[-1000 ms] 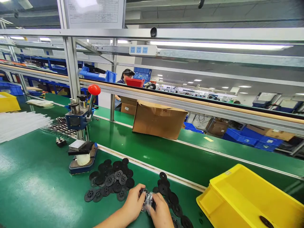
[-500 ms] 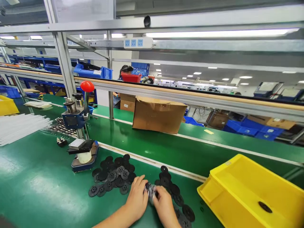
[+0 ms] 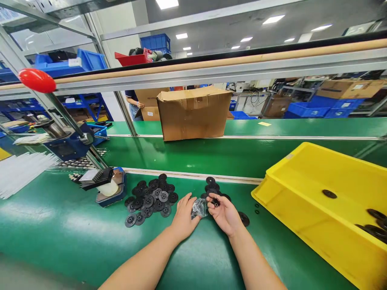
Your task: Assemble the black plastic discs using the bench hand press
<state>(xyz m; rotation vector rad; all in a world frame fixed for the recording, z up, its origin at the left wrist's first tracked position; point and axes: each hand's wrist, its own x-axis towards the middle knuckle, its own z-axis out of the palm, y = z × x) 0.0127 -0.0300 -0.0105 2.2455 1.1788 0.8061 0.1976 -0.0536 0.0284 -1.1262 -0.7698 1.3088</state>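
My left hand (image 3: 184, 216) is closed around the left side of a crinkled clear plastic bag (image 3: 200, 208) on the green bench; dark contents show faintly inside. Just right of the bag, my right hand (image 3: 226, 217) is turned partly palm up, with small black ring-like parts (image 3: 215, 202) between its fingers. How many it holds I cannot tell. Left of my hands lies a loose pile of black slotted discs (image 3: 148, 201). Behind and beside my right hand are more black discs (image 3: 211, 181), partly hidden by it.
A yellow bin (image 3: 290, 201) with several black discs inside stands at the right. Two small black rings (image 3: 256, 208) lie beside it. To the left is a hand press (image 3: 69, 141) with a red knob. A cardboard box (image 3: 193, 114) and a bench divider strip (image 3: 187, 175) are behind.
The view has tilted down and come closer. My right hand has moved from the bag's opening to its right, turned upward, and now shows small black parts in its fingers. My left hand stays at the bag.
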